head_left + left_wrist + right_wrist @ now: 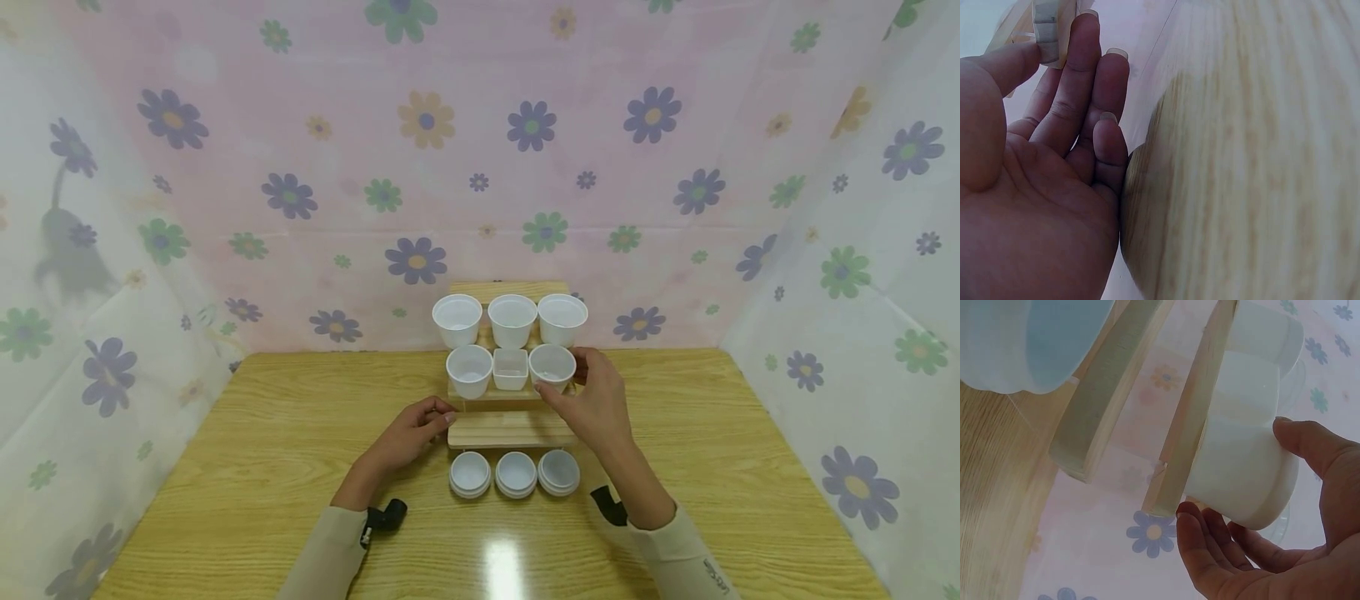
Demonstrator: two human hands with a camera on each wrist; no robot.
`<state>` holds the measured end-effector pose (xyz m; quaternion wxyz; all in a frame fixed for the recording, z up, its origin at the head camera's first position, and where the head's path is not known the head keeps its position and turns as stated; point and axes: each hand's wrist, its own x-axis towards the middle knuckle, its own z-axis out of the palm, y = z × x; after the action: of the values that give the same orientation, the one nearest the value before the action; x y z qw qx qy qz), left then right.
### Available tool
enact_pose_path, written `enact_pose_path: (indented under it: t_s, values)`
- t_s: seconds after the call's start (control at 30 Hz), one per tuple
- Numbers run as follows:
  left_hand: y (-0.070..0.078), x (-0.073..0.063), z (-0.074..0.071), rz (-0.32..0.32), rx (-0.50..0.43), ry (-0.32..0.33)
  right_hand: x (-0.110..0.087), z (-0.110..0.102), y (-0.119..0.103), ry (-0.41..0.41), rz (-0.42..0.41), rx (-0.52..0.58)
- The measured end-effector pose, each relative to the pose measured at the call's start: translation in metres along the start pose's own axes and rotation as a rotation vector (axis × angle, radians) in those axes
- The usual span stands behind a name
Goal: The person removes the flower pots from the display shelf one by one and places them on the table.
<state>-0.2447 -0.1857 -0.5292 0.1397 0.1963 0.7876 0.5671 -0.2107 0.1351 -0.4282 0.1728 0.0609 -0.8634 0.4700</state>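
Note:
A tiered wooden stand carries white plastic cups. My right hand (602,402) grips the round white cup (552,367) at the right of the middle tier, thumb at the rim and fingers around its far side; the cup's base is at the shelf board (1179,450). Beside that cup are a square cup (511,370) and another round cup (469,372). My left hand (407,435) pinches the left end of the lowest wooden shelf (510,428), with the thumb on its edge and the fingertips behind the board.
Three round white cups, among them the middle one (513,322), stand on the top tier. In front of the stand, three small white jars (516,476) form a row on the wood-grain table (315,467). A flowered cloth (480,208) hangs behind.

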Motion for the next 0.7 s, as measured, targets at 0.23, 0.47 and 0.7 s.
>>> enact_pose_path:
  t_s: [0.23,0.47,0.7]
  values:
    - [0.0035,-0.0002,0.0012,-0.004,-0.005,0.008,0.0002,-0.0002,0.0020,0.001,0.002,0.006]
    - [0.0034,-0.0007,0.0014,-0.006,-0.011,0.007,0.0000,-0.0022,0.0029,0.006,-0.001,0.003]
    - [0.0027,-0.0004,0.0001,-0.004,-0.010,0.008,-0.0014,-0.0041,0.0050,0.013,-0.018,0.004]
